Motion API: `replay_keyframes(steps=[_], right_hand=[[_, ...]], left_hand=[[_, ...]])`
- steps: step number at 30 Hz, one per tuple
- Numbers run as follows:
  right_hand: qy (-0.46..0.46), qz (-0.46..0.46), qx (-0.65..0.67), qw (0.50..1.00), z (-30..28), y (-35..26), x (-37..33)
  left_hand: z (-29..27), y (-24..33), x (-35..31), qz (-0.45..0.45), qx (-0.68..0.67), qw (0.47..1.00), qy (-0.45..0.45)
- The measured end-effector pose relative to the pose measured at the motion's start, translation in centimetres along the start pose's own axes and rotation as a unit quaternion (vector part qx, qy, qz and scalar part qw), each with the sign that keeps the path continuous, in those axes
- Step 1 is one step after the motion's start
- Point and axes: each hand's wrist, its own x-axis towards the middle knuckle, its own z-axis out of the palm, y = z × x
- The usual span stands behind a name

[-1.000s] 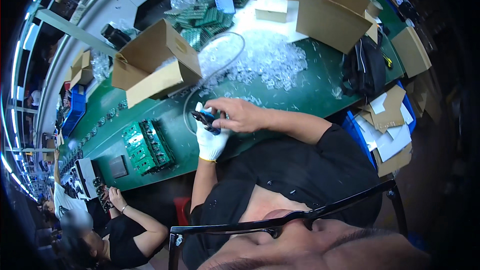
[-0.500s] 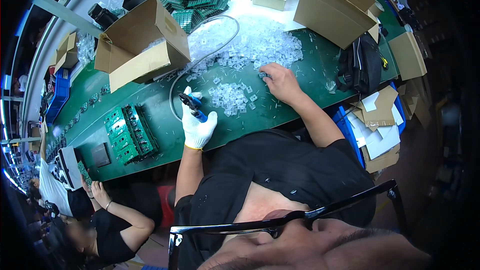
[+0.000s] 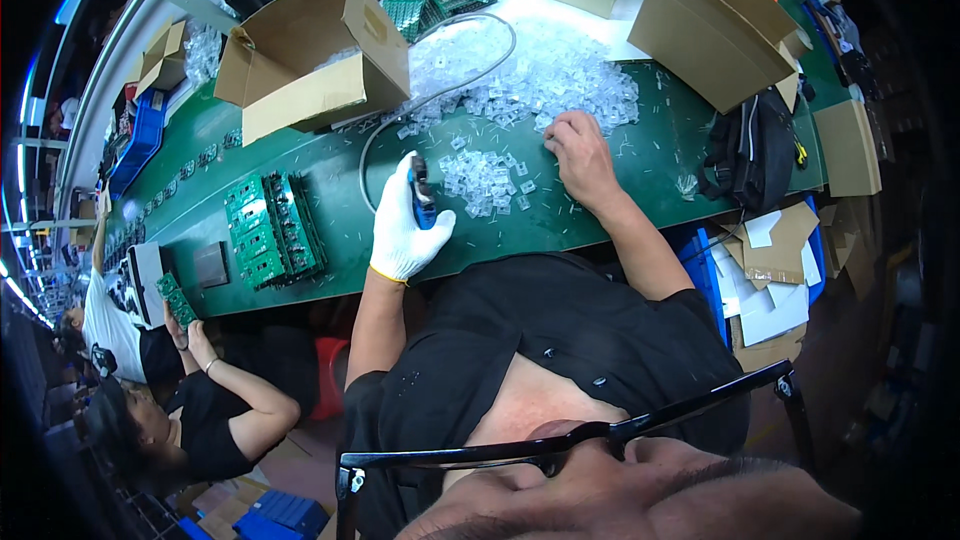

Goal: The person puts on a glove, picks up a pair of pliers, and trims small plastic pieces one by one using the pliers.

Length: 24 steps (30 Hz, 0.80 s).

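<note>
My left hand (image 3: 402,235), in a white glove, is closed around blue-handled nippers (image 3: 424,202), whose dark head points away from me. Just right of them lies a small heap of clear plastic pieces (image 3: 482,183) on the green table. My bare right hand (image 3: 582,155) is at the near edge of a much larger pile of clear pieces (image 3: 570,75). Its fingers are curled together, and whatever may be between the fingertips is too small to make out. A grey cable (image 3: 365,165) loops past my left hand and over the large pile.
Stacked green circuit boards (image 3: 270,230) stand to the left. An open cardboard box (image 3: 310,55) is at the back left, another box (image 3: 705,30) at the back right. A black bag (image 3: 748,150) lies at the right. Beyond the boards a co-worker (image 3: 235,405) holds a board.
The whole view has shifted, carrying the table up and to the right. My left hand has turned the nippers more upright. The clear piece seen at my right fingertips can no longer be made out.
</note>
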Motion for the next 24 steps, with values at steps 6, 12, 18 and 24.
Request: replay_keyframes(steps=[6,12,18,24], right_hand=[[0.030,0.050,0.175,0.983,0.2,-1.6,-0.6],[-0.069,0.254,0.602,0.754,2.1,-3.4,-2.4],[-0.095,0.282,0.665,0.685,3.1,-3.7,-3.0],[-0.124,0.289,0.658,0.685,1.9,-3.6,-2.5]], left_hand=[[-1.0,3.3,-1.0,0.023,0.083,0.992,-0.092],[-0.2,4.0,-1.6,0.010,0.146,0.977,-0.154],[-0.8,5.2,-0.9,-0.022,0.134,0.967,-0.215],[-1.3,4.3,-1.1,0.004,0.133,0.964,-0.229]])
